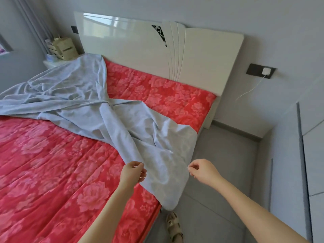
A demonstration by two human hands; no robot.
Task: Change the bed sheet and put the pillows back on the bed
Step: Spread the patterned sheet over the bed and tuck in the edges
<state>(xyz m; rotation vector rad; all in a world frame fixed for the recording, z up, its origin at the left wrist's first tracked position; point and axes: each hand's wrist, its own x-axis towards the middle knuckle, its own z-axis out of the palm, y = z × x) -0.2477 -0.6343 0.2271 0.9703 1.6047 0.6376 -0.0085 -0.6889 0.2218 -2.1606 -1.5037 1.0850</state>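
A pale grey-blue bed sheet (73, 95) lies crumpled and twisted across the bed, from the far left corner to the near right edge, where a flap hangs over the side. Under it is a red floral mattress cover (52, 163). My left hand (132, 173) pinches the sheet's edge on the bed side. My right hand (201, 170) pinches the opposite edge of the hanging flap, out over the floor. No pillows are in view.
A glossy white headboard (140, 44) stands against the wall. A nightstand with boxes (60, 50) sits at the far left. A wall socket with a white charger and cable (261, 72) is on the right. Grey floor (228, 163) runs beside the bed; my sandalled foot (173, 225) stands there.
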